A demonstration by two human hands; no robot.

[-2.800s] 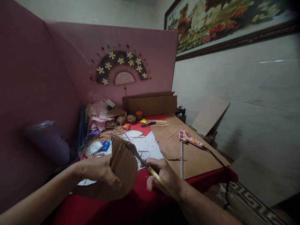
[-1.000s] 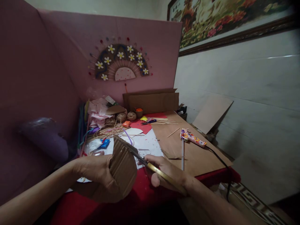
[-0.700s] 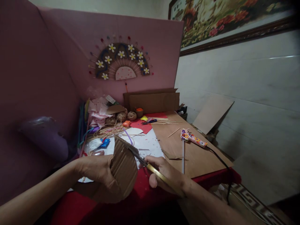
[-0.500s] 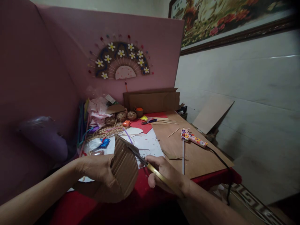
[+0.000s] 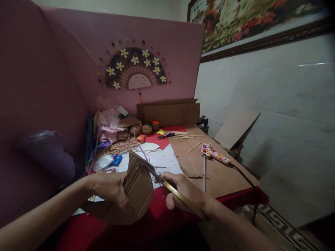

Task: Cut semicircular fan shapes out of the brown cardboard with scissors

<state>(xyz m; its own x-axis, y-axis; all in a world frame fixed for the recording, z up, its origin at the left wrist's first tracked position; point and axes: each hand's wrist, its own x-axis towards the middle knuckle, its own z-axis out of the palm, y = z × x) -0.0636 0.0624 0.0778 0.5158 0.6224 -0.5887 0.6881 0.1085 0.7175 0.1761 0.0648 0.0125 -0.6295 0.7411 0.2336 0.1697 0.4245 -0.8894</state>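
L fingers (image 5: 126, 205) gripping 1 cardboard pc (image 5: 141, 191), R fingers (image 5: 170, 202) holding 1 pr scissors (image 5: 170, 187)

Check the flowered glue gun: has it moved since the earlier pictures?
No. The glue gun lies at the same spot on the brown board, angled the same way. Both shift together in view.

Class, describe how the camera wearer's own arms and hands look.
The left hand and right hand wear no gloves. Both forearms are bare as far as they show, with no sleeve, watch or bracelet visible. Rings cannot be ruled out, since neither hand shows fully.
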